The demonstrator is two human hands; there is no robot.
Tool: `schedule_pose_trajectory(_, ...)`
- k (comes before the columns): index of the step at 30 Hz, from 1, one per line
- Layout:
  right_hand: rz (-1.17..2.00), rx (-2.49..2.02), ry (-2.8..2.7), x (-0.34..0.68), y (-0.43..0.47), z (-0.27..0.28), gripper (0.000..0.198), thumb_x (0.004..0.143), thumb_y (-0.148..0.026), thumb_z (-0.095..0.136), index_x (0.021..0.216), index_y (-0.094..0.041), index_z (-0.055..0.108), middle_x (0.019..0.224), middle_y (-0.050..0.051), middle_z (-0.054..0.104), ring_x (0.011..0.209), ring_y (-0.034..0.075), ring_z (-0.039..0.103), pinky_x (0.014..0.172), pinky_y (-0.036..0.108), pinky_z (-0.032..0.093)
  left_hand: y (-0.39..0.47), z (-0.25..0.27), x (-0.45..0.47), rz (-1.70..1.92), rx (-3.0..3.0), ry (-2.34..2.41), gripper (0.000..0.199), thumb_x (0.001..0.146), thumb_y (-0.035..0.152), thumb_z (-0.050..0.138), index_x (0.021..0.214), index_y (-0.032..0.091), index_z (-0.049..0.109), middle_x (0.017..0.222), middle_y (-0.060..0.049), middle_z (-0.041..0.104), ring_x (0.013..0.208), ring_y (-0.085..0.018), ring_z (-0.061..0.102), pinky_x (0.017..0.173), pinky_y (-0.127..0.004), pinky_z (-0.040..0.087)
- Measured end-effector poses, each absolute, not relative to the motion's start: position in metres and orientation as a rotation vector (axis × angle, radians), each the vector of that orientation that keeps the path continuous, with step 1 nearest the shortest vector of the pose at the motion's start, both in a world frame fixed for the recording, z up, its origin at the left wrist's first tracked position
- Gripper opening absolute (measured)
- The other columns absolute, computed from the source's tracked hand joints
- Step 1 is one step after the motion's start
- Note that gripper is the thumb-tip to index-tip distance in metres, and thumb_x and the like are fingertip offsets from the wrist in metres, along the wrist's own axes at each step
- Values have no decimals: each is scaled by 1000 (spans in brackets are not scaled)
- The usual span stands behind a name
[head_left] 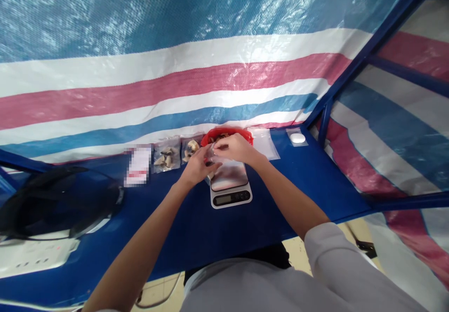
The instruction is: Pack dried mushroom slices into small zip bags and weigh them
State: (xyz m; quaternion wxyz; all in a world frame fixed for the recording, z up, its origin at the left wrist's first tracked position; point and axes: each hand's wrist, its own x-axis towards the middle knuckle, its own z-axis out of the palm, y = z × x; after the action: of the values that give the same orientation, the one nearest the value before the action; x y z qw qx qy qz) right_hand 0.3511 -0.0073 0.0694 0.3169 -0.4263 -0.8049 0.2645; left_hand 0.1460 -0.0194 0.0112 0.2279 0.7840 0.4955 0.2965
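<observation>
A small clear plastic bag (211, 154) is between my two hands, over the back left part of a kitchen scale. My left hand (197, 166) grips its left side, the thumb reaching under it. Pinched fingers of my right hand (234, 147) hold its upper right edge. Below them lies the white scale (231, 199) with a shiny plate; its display cannot be read. A red basket (247, 135) behind my hands holds brown dried pieces, mostly hidden. Left of it lie a filled clear bag (191, 148) and a second filled bag (167, 156) with pale-brown pieces like dried mushrooms.
Flat clear bags (268, 144) lie right of the basket. A white oval object (297, 138) rests farther right. On the left are a blurred-out card (139, 164), a black round object (59, 204) and a white power strip (38, 256). A striped tarp (175, 78) closes the back.
</observation>
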Motion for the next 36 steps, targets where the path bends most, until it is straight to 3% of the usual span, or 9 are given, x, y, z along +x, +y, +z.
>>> schedule_pose_trajectory(3,803,-1033,-2006,365,-4,72,13,87,-22,67,86,-17,79,81,2,76,69,13,63,66,25,44,-17,25,134,643,2083,1302,75,78,56,73,141,18,56,109,-9,73,89,-25,69,84,-38,56)
schedule_pose_trajectory(6,940,-969,-1872,376,1,71,15,87,-28,68,89,-18,79,84,3,76,73,16,67,68,27,49,-12,39,122,557,2012,1288,67,76,59,75,129,19,66,98,-6,75,84,-25,69,80,-35,55)
schedule_pose_trajectory(12,1055,-881,-1626,386,16,60,22,81,-37,74,90,-18,78,91,5,76,82,18,69,78,31,55,-2,49,117,641,1691,1245,61,70,60,81,112,16,71,82,-4,75,73,-23,70,67,-31,55)
schedule_pose_trajectory(17,1175,-963,-1428,390,27,44,33,77,-48,75,84,-17,77,75,3,73,69,16,66,73,31,57,7,51,122,846,1541,1262,66,69,60,83,115,16,67,89,-8,76,74,-21,71,66,-31,57)
schedule_pose_trajectory(21,1226,-1016,-1184,393,38,33,46,74,-55,76,101,-19,76,93,5,77,82,19,71,75,33,61,23,64,126,884,1664,1309,67,68,63,81,115,17,66,89,-7,76,71,-20,71,59,-29,56)
schedule_pose_trajectory(25,1226,-1065,-1042,393,49,28,56,70,-58,78,110,-19,75,94,6,78,84,21,74,73,33,62,41,80,129,843,1843,1385,67,70,65,78,114,16,67,88,-7,75,76,-22,72,62,-30,57)
schedule_pose_trajectory(31,1302,-1022,-1073,395,58,21,42,76,-52,75,102,-19,78,92,6,79,88,24,74,67,31,62,63,93,136,714,2048,1384,57,77,59,73,116,18,67,93,-8,77,79,-24,73,64,-31,59)
schedule_pose_trajectory(36,1243,-1057,-1213,404,62,17,32,82,-43,70,99,-18,81,94,6,80,92,24,74,82,35,61,77,96,144,662,2205,1373,51,80,57,70,114,19,69,100,-10,77,76,-23,72,68,-33,60)
